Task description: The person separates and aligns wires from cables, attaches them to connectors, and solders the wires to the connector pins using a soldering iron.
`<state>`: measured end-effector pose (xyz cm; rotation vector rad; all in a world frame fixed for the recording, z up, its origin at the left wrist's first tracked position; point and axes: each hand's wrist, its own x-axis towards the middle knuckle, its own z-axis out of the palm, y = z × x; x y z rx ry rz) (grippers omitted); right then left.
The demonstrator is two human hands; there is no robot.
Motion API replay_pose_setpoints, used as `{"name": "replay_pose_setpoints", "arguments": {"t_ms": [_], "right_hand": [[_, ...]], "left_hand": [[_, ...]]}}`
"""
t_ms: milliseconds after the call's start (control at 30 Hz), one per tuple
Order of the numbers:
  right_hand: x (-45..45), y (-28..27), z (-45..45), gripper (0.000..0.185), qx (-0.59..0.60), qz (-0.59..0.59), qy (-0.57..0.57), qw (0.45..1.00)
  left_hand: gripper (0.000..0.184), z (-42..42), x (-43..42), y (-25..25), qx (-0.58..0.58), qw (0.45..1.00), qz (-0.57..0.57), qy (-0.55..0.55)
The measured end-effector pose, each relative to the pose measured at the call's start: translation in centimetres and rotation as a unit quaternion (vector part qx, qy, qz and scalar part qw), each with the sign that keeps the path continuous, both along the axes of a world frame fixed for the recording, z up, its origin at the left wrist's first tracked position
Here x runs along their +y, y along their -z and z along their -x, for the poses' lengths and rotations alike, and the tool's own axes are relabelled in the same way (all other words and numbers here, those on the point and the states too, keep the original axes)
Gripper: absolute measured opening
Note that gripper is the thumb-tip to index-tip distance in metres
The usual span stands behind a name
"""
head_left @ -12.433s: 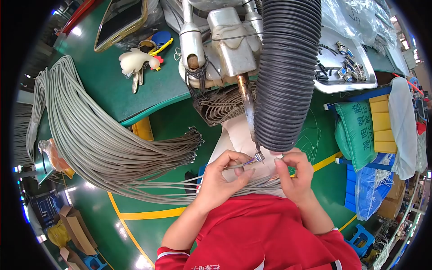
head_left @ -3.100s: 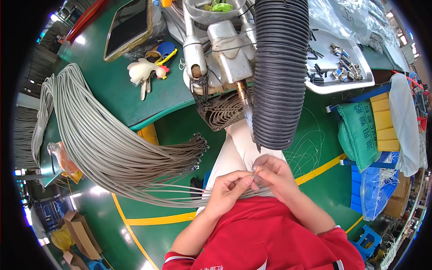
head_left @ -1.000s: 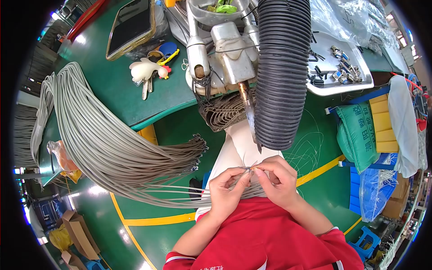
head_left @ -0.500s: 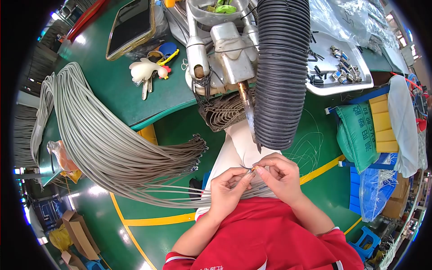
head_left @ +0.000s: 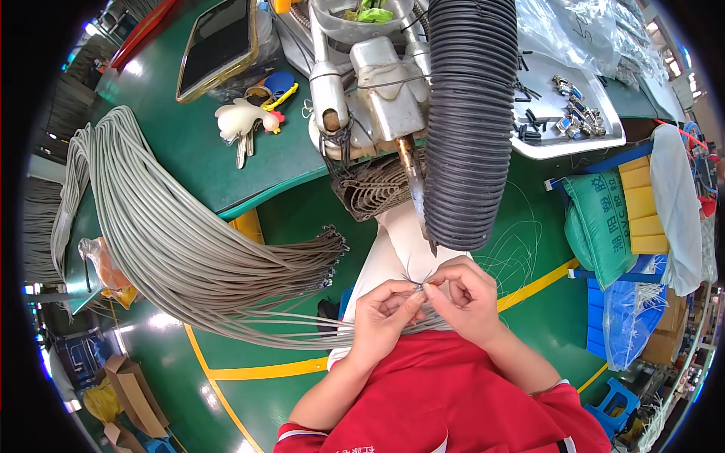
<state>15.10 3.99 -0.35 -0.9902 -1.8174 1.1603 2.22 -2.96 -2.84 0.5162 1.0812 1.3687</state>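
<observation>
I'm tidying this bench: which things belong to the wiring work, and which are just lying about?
Likely part of the work:
- fine dark wires pinched in both hands
- long grey cable bundle
- pointed metal rod
- silver tray with blue-and-metal connectors

Probably just lying about:
- gold-edged black phone
- white bird-shaped keyring
- clear plastic bowl

At the lower centre of the frame, our left hand (head_left: 384,317) and right hand (head_left: 467,302) meet, thumbs and fingertips pinching the thin wires (head_left: 417,282) fanning from a cable end. Just above them hangs the dark tip of the soldering iron (head_left: 417,189), beside a ribbed black hose (head_left: 470,128). Grey cables (head_left: 174,234) sweep down the left side. We see a metal tray (head_left: 563,141) holding connectors (head_left: 580,113) at upper right, and a phone (head_left: 217,45) at upper left.
</observation>
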Motion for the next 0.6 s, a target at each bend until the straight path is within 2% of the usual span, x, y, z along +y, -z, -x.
{"name": "replay_pose_setpoints", "arguments": {"t_ms": [100,133,233,267,300,333,367,533,600], "right_hand": [[0.8,-0.1,-0.3,0.005,0.015,0.125,-0.041,0.991],[0.8,-0.1,-0.4,0.005,0.015,0.125,-0.042,0.991],[0.9,0.1,-0.5,0.006,0.099,0.248,-0.055,0.962],[0.9,0.3,-0.4,0.006,0.099,0.248,-0.055,0.962],[0.9,0.4,-0.2,0.006,0.064,0.099,-0.051,0.992],[0.9,0.6,-0.1,0.006,0.027,-0.053,-0.047,0.997],[1.0,0.7,0.0,0.006,-0.010,-0.203,-0.041,0.978],[1.4,-0.2,-0.7,0.006,-0.053,-0.225,-0.068,0.971],[0.9,-0.7,-0.8,0.005,-0.033,-0.075,-0.075,0.994]], "left_hand": [[0.010,0.0,-0.1,-0.1,-0.004,1.000,-0.009,0.003],[0.010,0.1,-0.1,-0.1,-0.006,1.000,-0.013,0.005],[0.012,0.1,-0.1,0.0,-0.007,1.000,-0.026,0.015],[0.013,0.1,-0.1,0.1,-0.007,0.999,-0.032,0.020],[0.013,0.1,0.0,0.0,-0.007,0.999,-0.032,0.020],[0.014,0.0,0.2,0.0,-0.022,0.999,-0.028,0.019],[0.015,0.0,0.4,-0.1,-0.037,0.999,-0.024,0.017],[0.012,0.3,0.7,-1.1,-0.047,0.997,-0.027,0.061],[0.011,0.8,1.0,-1.7,-0.038,0.996,-0.020,0.077]]}}
